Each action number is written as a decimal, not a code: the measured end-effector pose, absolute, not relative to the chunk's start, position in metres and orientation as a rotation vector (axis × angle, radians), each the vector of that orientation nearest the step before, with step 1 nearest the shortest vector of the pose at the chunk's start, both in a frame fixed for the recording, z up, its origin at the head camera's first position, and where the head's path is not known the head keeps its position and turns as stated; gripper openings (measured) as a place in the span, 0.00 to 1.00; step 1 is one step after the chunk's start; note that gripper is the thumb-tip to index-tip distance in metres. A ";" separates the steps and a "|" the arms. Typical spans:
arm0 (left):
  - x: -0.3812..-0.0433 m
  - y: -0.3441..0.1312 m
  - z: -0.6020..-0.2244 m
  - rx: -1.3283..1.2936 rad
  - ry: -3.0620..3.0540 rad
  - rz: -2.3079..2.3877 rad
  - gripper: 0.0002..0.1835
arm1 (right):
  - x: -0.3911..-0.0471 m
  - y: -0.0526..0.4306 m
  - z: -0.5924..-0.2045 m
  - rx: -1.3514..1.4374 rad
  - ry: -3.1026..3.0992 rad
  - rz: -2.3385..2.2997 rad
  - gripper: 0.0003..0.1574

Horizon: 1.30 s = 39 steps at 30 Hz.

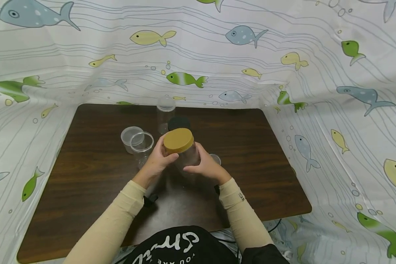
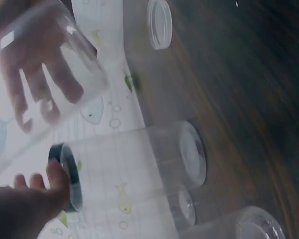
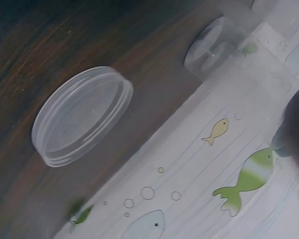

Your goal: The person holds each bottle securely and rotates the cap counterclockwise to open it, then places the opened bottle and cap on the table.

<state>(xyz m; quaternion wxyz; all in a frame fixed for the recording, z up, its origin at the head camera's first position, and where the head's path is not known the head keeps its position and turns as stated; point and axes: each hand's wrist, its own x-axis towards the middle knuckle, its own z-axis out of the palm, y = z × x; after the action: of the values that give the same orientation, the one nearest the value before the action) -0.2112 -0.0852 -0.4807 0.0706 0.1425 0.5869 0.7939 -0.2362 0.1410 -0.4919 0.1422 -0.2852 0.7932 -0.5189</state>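
Note:
Both hands hold a clear jar (image 1: 189, 157) with a gold lid (image 1: 179, 140), above the middle of the table. My left hand (image 1: 156, 160) grips its left side, the thumb across the front. On the other side my right hand (image 1: 208, 165) grips the jar, thumb also in front. In the left wrist view the clear wall shows the right hand's fingers (image 2: 65, 82) behind it. Behind the held jar stands a jar with a black lid (image 1: 179, 122), whose clear body (image 2: 124, 167) shows in the left wrist view. A translucent ring-rimmed lid (image 3: 82, 119) lies by the right hand.
Left of the hands stand an uncovered clear jar (image 1: 141, 153) and a jar with a frosted lid (image 1: 128, 135). Another clear jar (image 1: 166, 113) stands at the back of the brown table (image 1: 250, 176). Fish-print sheeting (image 1: 198, 47) surrounds the table.

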 end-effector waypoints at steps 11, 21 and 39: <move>-0.221 -0.099 -0.487 0.879 1.447 2.314 0.61 | -0.237 0.153 -0.493 -0.956 1.691 -1.528 0.76; -0.216 -0.099 -0.487 0.862 1.492 2.292 0.50 | -0.239 0.150 -0.493 -1.006 1.685 -1.511 0.72; -0.207 -0.072 -0.478 0.224 1.926 2.405 0.41 | -0.232 0.122 -0.496 -0.852 2.664 -1.299 0.65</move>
<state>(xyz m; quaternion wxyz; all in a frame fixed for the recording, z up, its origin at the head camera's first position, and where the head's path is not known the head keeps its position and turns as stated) -0.2070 -0.0716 -0.4780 0.0261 0.0724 0.6231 0.7783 -0.2319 0.1223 -0.4958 0.0290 -0.2764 0.8635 -0.4210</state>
